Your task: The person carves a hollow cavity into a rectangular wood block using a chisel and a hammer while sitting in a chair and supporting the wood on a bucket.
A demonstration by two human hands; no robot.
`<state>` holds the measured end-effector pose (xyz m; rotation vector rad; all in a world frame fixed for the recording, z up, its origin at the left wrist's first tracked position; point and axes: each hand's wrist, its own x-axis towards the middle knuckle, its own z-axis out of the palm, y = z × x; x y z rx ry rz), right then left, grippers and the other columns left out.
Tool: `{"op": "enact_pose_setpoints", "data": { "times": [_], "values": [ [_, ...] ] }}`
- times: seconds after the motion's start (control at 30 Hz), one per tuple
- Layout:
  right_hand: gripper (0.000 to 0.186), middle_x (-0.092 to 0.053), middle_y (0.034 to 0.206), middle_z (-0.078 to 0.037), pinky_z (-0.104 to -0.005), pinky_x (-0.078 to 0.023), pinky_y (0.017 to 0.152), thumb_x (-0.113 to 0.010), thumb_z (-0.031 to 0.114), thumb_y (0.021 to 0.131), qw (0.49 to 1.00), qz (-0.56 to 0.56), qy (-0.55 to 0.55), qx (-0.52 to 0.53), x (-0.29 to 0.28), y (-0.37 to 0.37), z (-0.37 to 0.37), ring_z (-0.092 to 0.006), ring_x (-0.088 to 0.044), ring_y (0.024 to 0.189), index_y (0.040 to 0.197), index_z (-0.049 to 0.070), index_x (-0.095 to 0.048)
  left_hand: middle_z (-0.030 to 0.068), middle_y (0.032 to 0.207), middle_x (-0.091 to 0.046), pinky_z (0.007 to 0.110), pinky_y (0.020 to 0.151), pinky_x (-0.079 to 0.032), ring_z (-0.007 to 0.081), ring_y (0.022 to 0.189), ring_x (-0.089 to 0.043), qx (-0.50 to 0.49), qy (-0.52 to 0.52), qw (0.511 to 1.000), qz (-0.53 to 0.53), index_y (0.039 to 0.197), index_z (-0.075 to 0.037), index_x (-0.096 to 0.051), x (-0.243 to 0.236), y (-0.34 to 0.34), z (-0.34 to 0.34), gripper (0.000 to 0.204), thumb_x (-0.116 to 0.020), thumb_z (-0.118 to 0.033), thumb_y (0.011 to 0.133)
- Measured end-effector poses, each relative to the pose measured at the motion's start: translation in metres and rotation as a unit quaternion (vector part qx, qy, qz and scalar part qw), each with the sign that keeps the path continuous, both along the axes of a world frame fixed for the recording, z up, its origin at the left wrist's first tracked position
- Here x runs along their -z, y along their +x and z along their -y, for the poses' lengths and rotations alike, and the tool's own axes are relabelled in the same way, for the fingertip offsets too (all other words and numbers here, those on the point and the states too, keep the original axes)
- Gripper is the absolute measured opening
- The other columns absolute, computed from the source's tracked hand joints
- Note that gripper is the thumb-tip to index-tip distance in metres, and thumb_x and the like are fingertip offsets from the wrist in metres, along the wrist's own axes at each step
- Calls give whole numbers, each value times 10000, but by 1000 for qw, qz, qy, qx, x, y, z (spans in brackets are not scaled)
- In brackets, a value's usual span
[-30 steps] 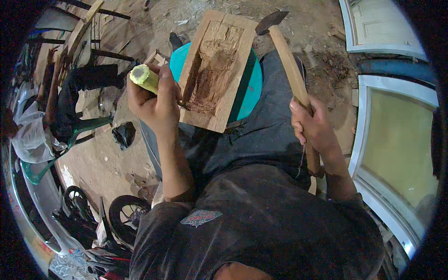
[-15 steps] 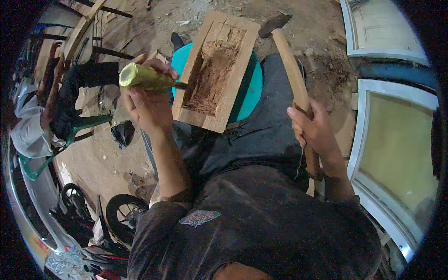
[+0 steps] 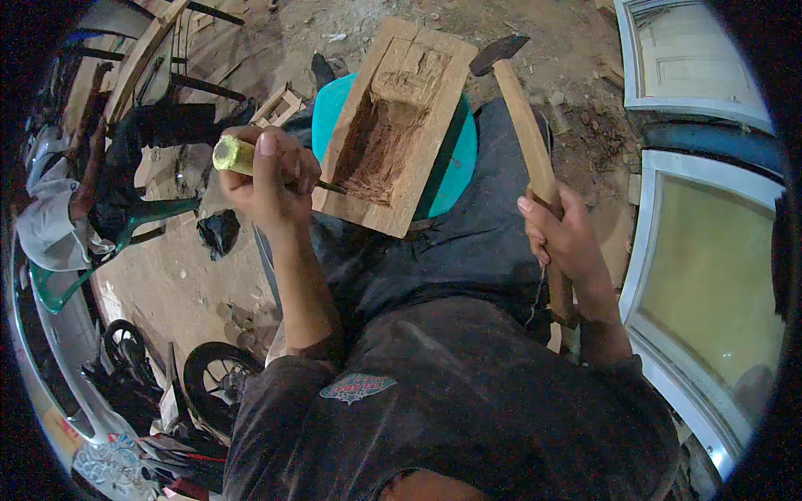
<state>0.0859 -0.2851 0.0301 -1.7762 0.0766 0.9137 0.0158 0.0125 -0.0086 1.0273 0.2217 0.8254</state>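
Note:
My left hand (image 3: 276, 171) is wrapped round a chisel (image 3: 235, 156) with a yellow-green handle. Its thin dark blade reaches right, over the near left rim of a wooden block (image 3: 395, 221). A rough, reddish-brown hollow (image 3: 384, 150) is cut into the block, with a paler, shallower patch at its far end. On the right, my right hand (image 3: 561, 230) grips the wooden handle of a hammer (image 3: 525, 125). The dark hammer head is up beyond the block's far right corner, apart from the block. The block lies tilted over a turquoise seat (image 3: 459, 159) between my legs.
At the left a person (image 3: 58, 213) sits on a green chair (image 3: 150, 213). A black plastic bag (image 3: 219, 234) lies on the dirt floor, with a motorbike wheel (image 3: 219, 384) nearer me. White-framed panels (image 3: 647, 250) stand at the right. Wood scraps (image 3: 280, 104) lie beyond my left hand.
My left hand has turned its grip on the chisel, the thumb now raised along the handle and more of the blade showing. My right hand still holds the hammer in nearly the same place.

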Motion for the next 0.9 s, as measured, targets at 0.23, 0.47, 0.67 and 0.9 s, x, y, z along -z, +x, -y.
{"op": "enact_pose_setpoints", "data": {
  "times": [0.23, 0.47, 0.67, 0.9],
  "values": [
    [242, -433, 564, 16, -232, -327, 359, -607, 261, 913, 1000, 4, -4, -1, -1, 0, -2, -70, -395, 384, 918, 42, -503, 36, 565, -459, 223, 331, -287, 64, 404, -356, 4, 33, 999, -32, 866, -36, -458, -5, 2, 5, 123, -570, -76, 899],
    [260, -454, 519, 0, -237, -329, 347, -521, 278, 966, 1000, 12, -2, -13, 0, 0, -2, -74, -393, 357, 892, 28, -523, 35, 570, -481, 237, 344, -307, 66, 391, -369, 0, 53, 997, -55, 811, -28, -460, -1, -2, 2, 142, -581, -45, 882],
    [258, -460, 520, 2, -233, -337, 344, -514, 263, 968, 998, 40, -26, -31, 8, -1, 1, -70, -402, 360, 950, 11, -564, 27, 599, -517, 222, 409, -353, 71, 452, -451, -13, 66, 988, -136, 796, -23, -496, -15, -6, 7, 147, -635, -23, 845],
    [277, -496, 595, 22, -245, -391, 377, -565, 245, 939, 998, 44, 8, -32, -5, -4, -11, -74, -454, 408, 1160, 77, -557, -14, 633, -531, 215, 479, -378, 59, 525, -481, -43, 78, 982, -166, 745, -38, -539, -13, -10, 8, 172, -700, -30, 806]
  ]
}}
